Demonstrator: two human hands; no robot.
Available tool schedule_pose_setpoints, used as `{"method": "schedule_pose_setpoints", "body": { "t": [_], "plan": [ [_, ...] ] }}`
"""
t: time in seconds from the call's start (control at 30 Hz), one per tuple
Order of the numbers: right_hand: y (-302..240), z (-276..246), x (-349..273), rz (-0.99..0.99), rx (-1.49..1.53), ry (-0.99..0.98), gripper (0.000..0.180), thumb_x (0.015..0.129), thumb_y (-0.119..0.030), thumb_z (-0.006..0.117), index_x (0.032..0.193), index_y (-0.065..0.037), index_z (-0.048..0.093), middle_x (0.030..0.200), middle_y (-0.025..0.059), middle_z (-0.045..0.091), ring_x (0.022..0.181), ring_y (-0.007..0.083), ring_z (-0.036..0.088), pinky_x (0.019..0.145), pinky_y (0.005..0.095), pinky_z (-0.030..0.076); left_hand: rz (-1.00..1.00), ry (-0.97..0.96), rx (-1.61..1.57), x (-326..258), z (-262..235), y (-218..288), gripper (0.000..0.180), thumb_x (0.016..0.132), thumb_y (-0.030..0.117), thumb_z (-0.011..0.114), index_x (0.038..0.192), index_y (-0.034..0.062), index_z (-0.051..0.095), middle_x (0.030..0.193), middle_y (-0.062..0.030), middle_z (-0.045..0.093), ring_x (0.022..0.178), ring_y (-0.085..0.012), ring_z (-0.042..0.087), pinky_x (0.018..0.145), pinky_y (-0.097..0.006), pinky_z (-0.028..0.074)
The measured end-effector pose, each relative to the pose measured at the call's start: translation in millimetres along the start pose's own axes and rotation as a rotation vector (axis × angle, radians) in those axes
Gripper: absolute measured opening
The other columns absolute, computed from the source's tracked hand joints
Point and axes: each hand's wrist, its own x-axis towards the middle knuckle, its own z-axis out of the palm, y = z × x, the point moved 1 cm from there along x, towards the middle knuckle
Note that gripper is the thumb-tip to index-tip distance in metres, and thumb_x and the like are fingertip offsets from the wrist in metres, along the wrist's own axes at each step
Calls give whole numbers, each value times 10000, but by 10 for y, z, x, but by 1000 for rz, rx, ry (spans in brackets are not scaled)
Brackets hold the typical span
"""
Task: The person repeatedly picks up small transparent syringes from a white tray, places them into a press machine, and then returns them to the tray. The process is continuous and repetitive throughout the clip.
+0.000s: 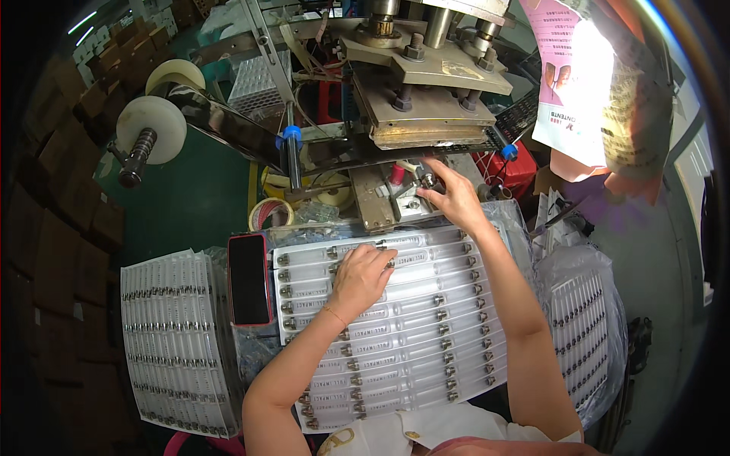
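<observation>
the left hand (363, 275) lies palm down on a sheet of clear plastic sleeves (395, 319) spread across the person's lap, its fingers curled around one small metal fitting (390, 264) near the sheet's upper rows; whether the fitting is truly pinched or only touched cannot be told from this view. the sleeves lie in neat rows, each with a small metal fitting at both ends. the right hand (450, 194) reaches forward past the sheet's far edge to the machine bed, where its fingertips close on a small metal part (427, 181) sitting on a grey fixture block (411, 201), just beside a red cylindrical piece (397, 174). directly above the block hangs the heavy press head (430, 99) with bolts and steel columns. a dark phone in a red case (249, 279) rests just left of the sheet, touching its edge. further left lies a second stack of sleeve sheets (179, 342), and at the right a bag of more sleeves (582, 327). two white film rolls (152, 125) sit on a spindle at the upper left, with tape rings (270, 213) below the machine
</observation>
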Motion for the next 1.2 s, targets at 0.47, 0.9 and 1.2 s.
{"method": "schedule_pose_setpoints", "body": {
  "t": [0.47, 0.9, 1.2],
  "plan": [
    [-81, -103, -47, 143, -2, -25, 611, 747, -159, 752, 1301, -95, 502, 1149, 179, 616, 1004, 307, 618, 848, 372, 484, -25, -25, 1, 25, -52, 88, 263, 767, 100, 672, 1027, 75, 644, 878, -72, 622, 905, -260, 558, 828, -381, 444],
    [-365, -200, -1449, -389, -183, -339, 251, 772, -155, 709, 1002, -75, 647, 995, 98, 647, 830, 262, 624, 820, 365, 467, 15, -155, 218, 197, -133, 194, 186, 806, 149, 651, 961, 47, 651, 889, -90, 593, 932, -273, 553, 814, -378, 458],
    [-621, -312, -1146, -56, 493, -266, 277, 774, 20, 674, 1042, -47, 647, 1065, 69, 640, 930, 187, 626, 758, 290, 532, -508, -262, -554, -147, -492, 523, 310, 841, 234, 667, 1088, 47, 656, 892, -95, 688, 687, -148, 585, 690, -284, 482]
  ]
}}
